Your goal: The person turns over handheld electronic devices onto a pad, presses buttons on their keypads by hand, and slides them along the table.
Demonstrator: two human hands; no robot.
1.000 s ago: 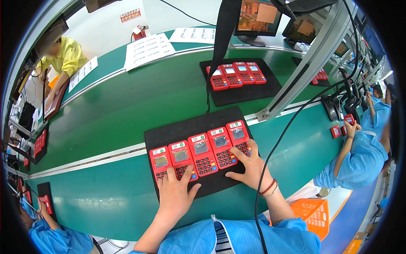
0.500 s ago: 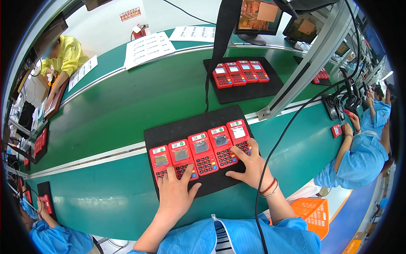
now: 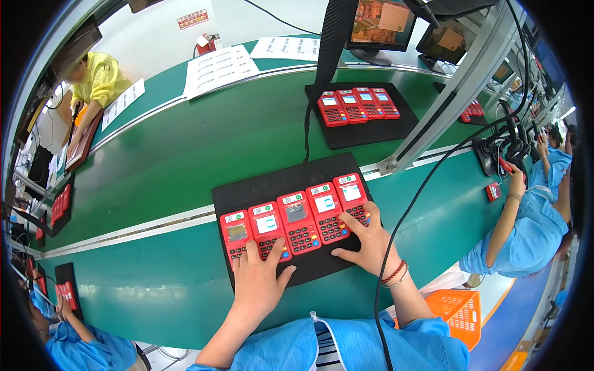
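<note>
Several red card payment terminals stand side by side on a black mat [image 3: 272,186] in front of me. My left hand [image 3: 257,281] is spread, its fingertips on the keypads of the leftmost terminal [image 3: 237,231] and the second terminal [image 3: 265,224]. My right hand [image 3: 366,243] is also spread, with fingers at the keypads of the fourth terminal [image 3: 324,203] and the rightmost terminal [image 3: 350,192]. Neither hand grips anything. Lit screens show on the second, fourth and rightmost terminals; the leftmost and the middle terminal [image 3: 296,213] have dark screens.
More lit red terminals [image 3: 359,106] lie on another black mat beyond the rail. A metal post [image 3: 455,93] rises at right, and a black cable [image 3: 408,213] hangs past my right wrist. Co-workers sit at both sides. An orange basket [image 3: 455,312] stands below at right.
The screens of the second and fourth terminals have gone from dark to lit. My hands stay nearly in place. At right, a co-worker's arm has lifted a red terminal.
</note>
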